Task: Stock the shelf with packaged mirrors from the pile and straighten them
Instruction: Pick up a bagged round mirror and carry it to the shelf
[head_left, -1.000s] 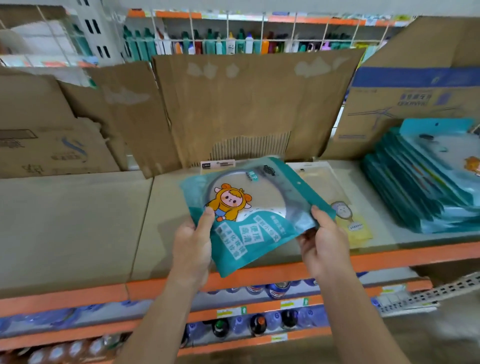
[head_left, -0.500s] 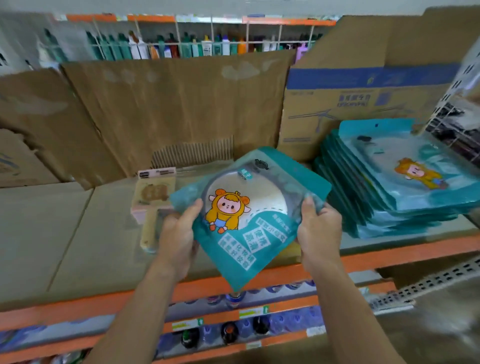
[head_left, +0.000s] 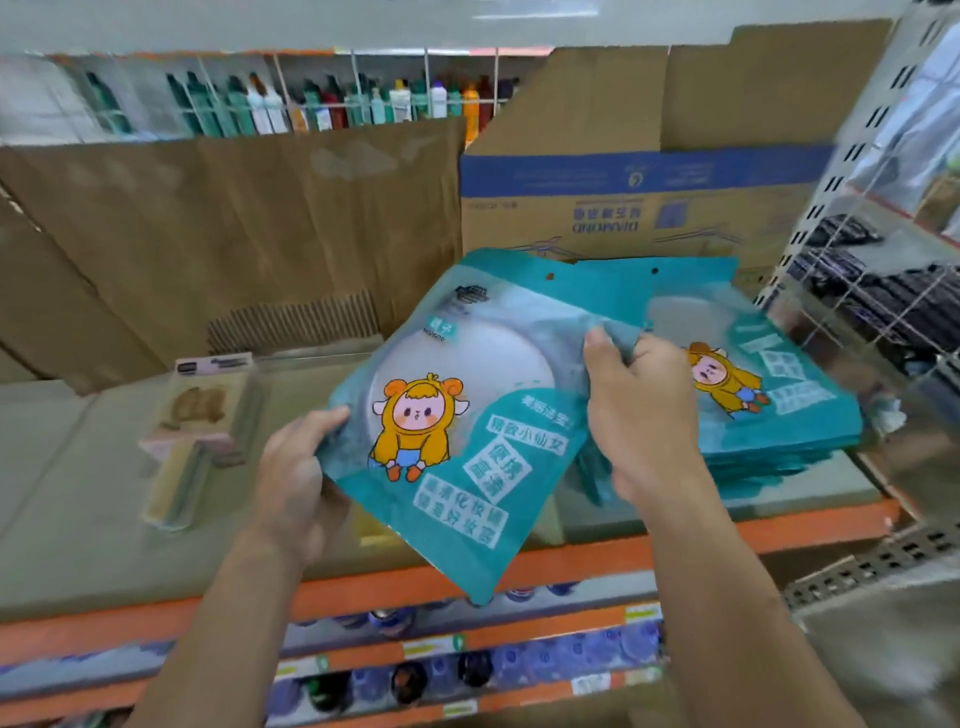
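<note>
Item: one packaged mirror (head_left: 467, 358), teal pouch, tilted over the shelf (head_left: 78, 509) front, just beside the pile (head_left: 789, 415). Our left hand (head_left: 301, 473) and right hand (head_left: 639, 415) pinch opposite edges, probably to square it before laying.

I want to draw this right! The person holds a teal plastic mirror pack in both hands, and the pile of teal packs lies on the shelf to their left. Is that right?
Not quite. In the head view the pile of teal packs lies on the orange-edged shelf to their right. The left hand and right hand do hold the teal plastic mirror pack.
</note>
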